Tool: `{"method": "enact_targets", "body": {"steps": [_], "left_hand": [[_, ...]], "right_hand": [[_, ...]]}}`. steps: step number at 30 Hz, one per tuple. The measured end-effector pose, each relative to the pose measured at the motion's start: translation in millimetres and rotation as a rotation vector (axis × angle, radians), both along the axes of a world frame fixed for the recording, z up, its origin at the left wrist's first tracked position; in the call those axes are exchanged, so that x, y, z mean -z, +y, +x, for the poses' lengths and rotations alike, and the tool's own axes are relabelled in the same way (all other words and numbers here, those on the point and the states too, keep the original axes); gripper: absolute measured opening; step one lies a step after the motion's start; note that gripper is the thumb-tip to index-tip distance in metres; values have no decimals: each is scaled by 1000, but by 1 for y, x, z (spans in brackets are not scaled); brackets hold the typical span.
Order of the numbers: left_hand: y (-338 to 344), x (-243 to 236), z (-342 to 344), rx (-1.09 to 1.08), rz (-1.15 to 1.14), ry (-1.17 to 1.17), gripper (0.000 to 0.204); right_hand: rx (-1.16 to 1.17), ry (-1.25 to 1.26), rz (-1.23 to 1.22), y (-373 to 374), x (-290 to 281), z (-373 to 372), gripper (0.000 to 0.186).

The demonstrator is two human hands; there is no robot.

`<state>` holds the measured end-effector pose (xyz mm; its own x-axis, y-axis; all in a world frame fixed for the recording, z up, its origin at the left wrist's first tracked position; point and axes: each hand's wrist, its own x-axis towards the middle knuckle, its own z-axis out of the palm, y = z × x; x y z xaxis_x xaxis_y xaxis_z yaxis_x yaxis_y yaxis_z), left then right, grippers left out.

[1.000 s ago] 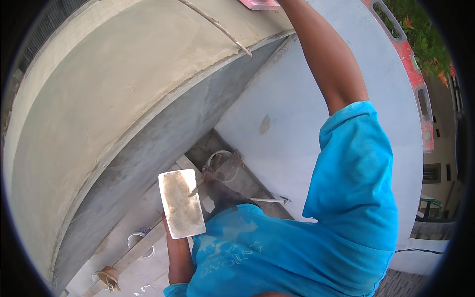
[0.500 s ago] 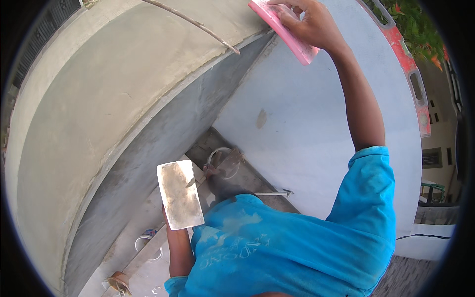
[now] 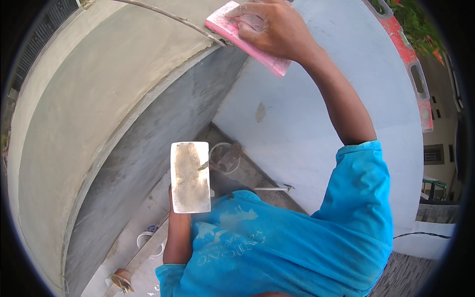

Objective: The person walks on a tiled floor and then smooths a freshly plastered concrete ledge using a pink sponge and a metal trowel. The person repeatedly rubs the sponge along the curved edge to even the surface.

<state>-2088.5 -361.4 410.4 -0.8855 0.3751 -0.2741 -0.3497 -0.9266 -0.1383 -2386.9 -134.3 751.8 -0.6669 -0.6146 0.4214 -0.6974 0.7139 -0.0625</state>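
Observation:
Up near the top, my right hand (image 3: 269,27) is closed on a pink, dusty rectangular float (image 3: 274,67), tilted beside a thin stick (image 3: 168,16) and the junction of the cream plastered surface (image 3: 89,104) and the pale blue-grey wall (image 3: 297,148); whether it touches either is unclear. Lower down, my left hand (image 3: 174,214) holds a flat, pale rectangular plate (image 3: 190,175) with brownish smears in front of my body. Its fingers are mostly hidden behind the plate.
A bucket (image 3: 225,161) stands in the corner below, near a white rod (image 3: 272,188). Another bucket (image 3: 143,240) and a brown container (image 3: 121,280) are at lower left. A red level-like bar (image 3: 423,116) runs along the right wall's edge, beside foliage (image 3: 425,27).
My right hand has come down into view with the pink float and moved leftward toward the stick and wall junction. The plate in my left hand has shifted up and slightly right.

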Motion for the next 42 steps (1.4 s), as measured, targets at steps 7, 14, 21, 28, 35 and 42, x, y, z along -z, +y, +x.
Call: {"method": "enact_targets", "body": {"steps": [7, 14, 21, 28, 35, 42], "left_hand": [[13, -13, -32, 132, 138, 202, 55], [24, -40, -24, 68, 382, 358, 57], [34, -51, -24, 21, 175, 168, 48], [38, -42, -33, 0, -50, 110, 50], [41, -81, -32, -85, -194, -59, 37], [-8, -30, 18, -93, -276, -155, 41]], "right_hand": [[18, 49, -144, 6, -2, 54, 28], [-34, 355, -397, -26, 99, 172, 36], [19, 492, -310, -20, 174, 209, 40], [46, 425, -268, 29, 174, 214, 40], [-8, -45, -615, 36, 99, 171, 39], [-498, -1159, -1303, 11, 124, 168, 73]]}}
